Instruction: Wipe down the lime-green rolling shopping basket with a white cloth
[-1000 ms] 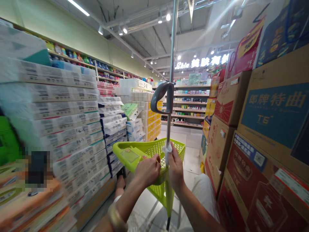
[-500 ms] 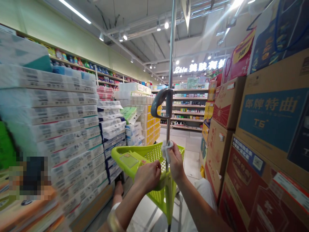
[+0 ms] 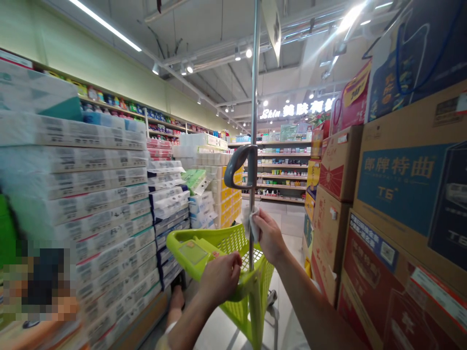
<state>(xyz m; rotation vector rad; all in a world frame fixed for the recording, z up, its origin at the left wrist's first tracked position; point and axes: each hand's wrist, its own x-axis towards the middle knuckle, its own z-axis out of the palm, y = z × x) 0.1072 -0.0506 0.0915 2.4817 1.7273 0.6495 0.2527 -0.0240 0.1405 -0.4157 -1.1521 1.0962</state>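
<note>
A lime-green plastic shopping cart (image 3: 204, 243) stands in front of me with a tall metal pole (image 3: 253, 116) rising from its near side. A grey curved handle (image 3: 238, 165) juts from the pole. My right hand (image 3: 268, 236) is closed on a white cloth (image 3: 251, 222) pressed round the pole, just below the grey handle. My left hand (image 3: 220, 277) is closed over the cart's near rim.
Stacked white tissue packs (image 3: 91, 194) wall the left side. Cardboard boxes (image 3: 401, 194) are piled high on the right. The tiled aisle (image 3: 288, 221) runs ahead between them to product shelves (image 3: 284, 170). A sandalled foot (image 3: 177, 299) shows by the left stack.
My right hand has slid the white cloth up the pole, from just above the cart's rim to just under the grey handle. My left hand has stayed on the rim.
</note>
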